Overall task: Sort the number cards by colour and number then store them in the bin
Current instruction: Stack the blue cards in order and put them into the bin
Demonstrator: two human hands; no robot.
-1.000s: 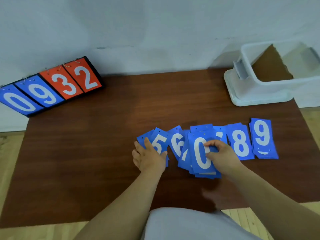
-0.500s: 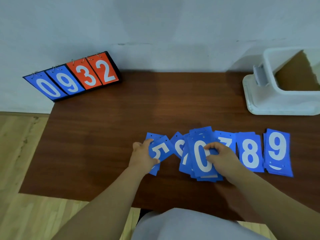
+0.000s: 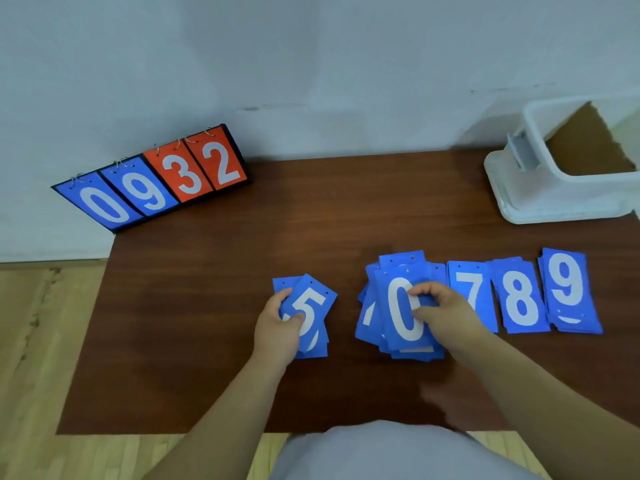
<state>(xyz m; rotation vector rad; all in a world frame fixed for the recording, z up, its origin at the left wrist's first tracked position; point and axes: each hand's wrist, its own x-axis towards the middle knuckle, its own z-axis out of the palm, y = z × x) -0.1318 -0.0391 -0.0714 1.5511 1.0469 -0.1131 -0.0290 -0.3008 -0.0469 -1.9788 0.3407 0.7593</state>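
Blue number cards lie in a row on the brown table [image 3: 214, 306]. My left hand [image 3: 277, 327] grips a small stack topped by a 5 card [image 3: 311, 306], thumb across its face. My right hand [image 3: 440, 313] pinches the 0 card [image 3: 398, 313] atop a loose middle pile. To the right lie a 7 card [image 3: 467, 285], an 8 pile [image 3: 519, 299] and a 9 pile [image 3: 568, 289]. The white bin [image 3: 540, 192] stands at the table's far right.
A flip scoreboard [image 3: 152, 181] showing blue 0 9 and red 3 2 leans against the wall at the table's far left corner. A brown cardboard piece [image 3: 588, 147] sits inside the bin. Wooden floor shows to the left.
My left hand has pulled the 5 stack leftward, away from the middle pile, leaving a gap. The 6 card is no longer visible. My right hand stays on the 0 card.
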